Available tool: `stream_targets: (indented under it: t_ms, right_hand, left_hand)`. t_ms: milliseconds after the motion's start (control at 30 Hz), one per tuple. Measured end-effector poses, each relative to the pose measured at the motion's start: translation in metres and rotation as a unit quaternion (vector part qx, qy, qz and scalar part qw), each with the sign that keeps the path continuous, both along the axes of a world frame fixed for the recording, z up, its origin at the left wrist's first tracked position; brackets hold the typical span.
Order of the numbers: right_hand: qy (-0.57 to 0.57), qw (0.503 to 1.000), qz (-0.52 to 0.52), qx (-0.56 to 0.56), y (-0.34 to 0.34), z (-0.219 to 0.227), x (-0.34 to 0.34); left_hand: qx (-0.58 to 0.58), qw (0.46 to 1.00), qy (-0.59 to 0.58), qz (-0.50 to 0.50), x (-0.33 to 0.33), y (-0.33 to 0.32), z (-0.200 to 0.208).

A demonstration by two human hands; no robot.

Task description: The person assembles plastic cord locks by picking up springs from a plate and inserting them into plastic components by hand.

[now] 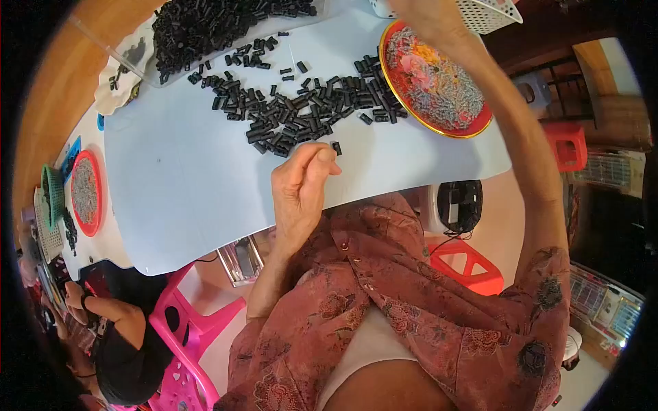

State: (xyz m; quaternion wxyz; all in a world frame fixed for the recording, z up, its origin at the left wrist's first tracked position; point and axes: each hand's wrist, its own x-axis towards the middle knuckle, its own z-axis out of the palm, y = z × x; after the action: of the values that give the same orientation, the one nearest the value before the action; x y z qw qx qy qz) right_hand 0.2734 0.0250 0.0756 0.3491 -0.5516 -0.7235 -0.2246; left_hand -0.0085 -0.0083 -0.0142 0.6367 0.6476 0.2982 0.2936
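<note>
Closest to me is the left hand [299, 192], over the near edge of the counter [192, 198], its fingers curled in and the thumb pressed against them, so I read it as closed; whether a small piece hides inside, I cannot tell. I judge it sits low and central because that suits close finger work. One black piece [336, 148] lies just beyond the fingertips. Past it, the loose black pieces [301, 113] spread across the counter in a shallow heap, likely laid so that single ones come free within easy reach. At the heap's right end, the red plate [393, 82] with a gold rim holds small grey metal parts [456, 103]; I suppose its shallow dish keeps them from scattering while leaving them open to the fingers. Farther on, the right hand [432, 20] reaches past the plate's far side, near a white perforated basket [488, 17]; its fingertips run out of my view, so I cannot say whether they are apart or together, or what they hold. At the far left, a clear bin [156, 81] carries a dense mass of similar black pieces, probably set back there to leave the near surface free
</note>
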Motion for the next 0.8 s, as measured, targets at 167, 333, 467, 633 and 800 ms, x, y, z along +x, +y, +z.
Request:
stream_targets:
  t_ms: [167,333,467,633,800]
  right_hand:
    - [0.096,0.936,-0.015,-0.338,0.016,-0.051,-0.063]
    - [0.013,0.941,-0.017,-0.338,0.028,-0.071,-0.064]
    - [0.088,0.944,-0.005,-0.317,0.018,-0.059,-0.069]
    - [0.436,0.844,0.059,-0.306,-0.018,-0.052,-0.089]
    - [0.589,0.740,0.123,-0.301,-0.049,-0.058,-0.108]
  left_hand:
    - [0.000,1.000,-0.018,-0.004,0.000,0.001,0.002]
    - [0.004,0.999,-0.043,-0.014,0.003,-0.001,0.002]
    - [0.003,0.999,-0.045,0.000,0.000,-0.001,-0.001]
    - [0.026,0.995,-0.086,0.043,0.005,0.000,0.002]
    - [0.066,0.994,0.009,0.083,0.008,0.007,0.018]
